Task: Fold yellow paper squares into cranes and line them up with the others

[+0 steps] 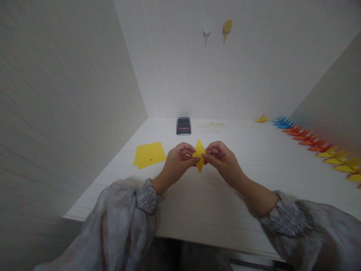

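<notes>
Both hands are on the folded paper (199, 148), a slim yellow diamond near the middle of your view, tips at 12 and 6 o'clock, above the white counter (214, 207)! Your left hand (178, 160) comes in from 9 o'clock, thumb and fingers pinching that edge; your right hand (225, 158) grips the opposite edge from 3. No loose fingers on either side. A dark line runs down the lower half, so shaping and creasing looks like the step in hand. And what does the next move call for? A steady pinch from one hand, I'd say, while the other lines up the edges and presses the fold; let the layers slip and that crease could go crooked. Round at 9 o'clock from the diamond, flat yellow sheets (149, 151) lie just beyond your left hand. What looks like a phone (183, 130) sits at 11. Out at 2, a lone yellow bird (261, 119), with blue birds (282, 122) just beside it; the row sweeps on through orange birds (306, 138) to yellow birds (340, 162) at 3, well apart from your hands.
</notes>
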Available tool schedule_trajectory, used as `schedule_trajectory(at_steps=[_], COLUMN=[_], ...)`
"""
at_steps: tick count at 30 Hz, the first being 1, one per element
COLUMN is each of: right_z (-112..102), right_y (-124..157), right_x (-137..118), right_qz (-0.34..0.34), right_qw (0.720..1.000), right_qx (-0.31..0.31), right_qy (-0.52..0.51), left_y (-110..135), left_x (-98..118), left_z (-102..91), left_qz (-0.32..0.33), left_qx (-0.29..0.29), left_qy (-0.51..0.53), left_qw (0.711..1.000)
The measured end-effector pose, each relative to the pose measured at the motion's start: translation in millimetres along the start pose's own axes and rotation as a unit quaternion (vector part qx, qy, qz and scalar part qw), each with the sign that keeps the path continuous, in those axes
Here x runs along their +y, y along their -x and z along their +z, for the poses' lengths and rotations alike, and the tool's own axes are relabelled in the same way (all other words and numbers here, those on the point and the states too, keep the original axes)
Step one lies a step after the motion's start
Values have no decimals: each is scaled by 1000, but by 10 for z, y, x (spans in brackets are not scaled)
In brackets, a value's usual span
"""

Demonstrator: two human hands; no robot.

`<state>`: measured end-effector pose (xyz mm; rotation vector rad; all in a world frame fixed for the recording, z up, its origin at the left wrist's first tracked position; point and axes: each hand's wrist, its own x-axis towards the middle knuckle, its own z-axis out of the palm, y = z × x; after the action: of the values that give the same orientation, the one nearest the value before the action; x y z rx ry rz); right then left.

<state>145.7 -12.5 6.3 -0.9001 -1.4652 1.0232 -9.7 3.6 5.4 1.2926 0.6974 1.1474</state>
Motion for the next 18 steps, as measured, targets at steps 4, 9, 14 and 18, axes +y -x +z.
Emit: schedule_trajectory(at_steps=[4, 9, 14, 18], right_z=[16, 4, 31, 26], right_y=[-27, -12, 5, -2], right_x=[24, -14, -28, -16], right_qz=[60, 48, 62, 100], right_qw=[996, 988, 991, 993], right_qx=[-19, -3, 13, 10], right_qy=[57, 148, 119, 61], left_y=[-2, -8, -3, 2], left_x=[13, 0, -13, -6], left_z=[10, 1, -6, -2], left_qz=[24, 1, -39, -55], left_qx=[-6, -5, 12, 20], left_qy=[-13, -15, 27, 37], left_qw=[1000, 1000, 999, 998])
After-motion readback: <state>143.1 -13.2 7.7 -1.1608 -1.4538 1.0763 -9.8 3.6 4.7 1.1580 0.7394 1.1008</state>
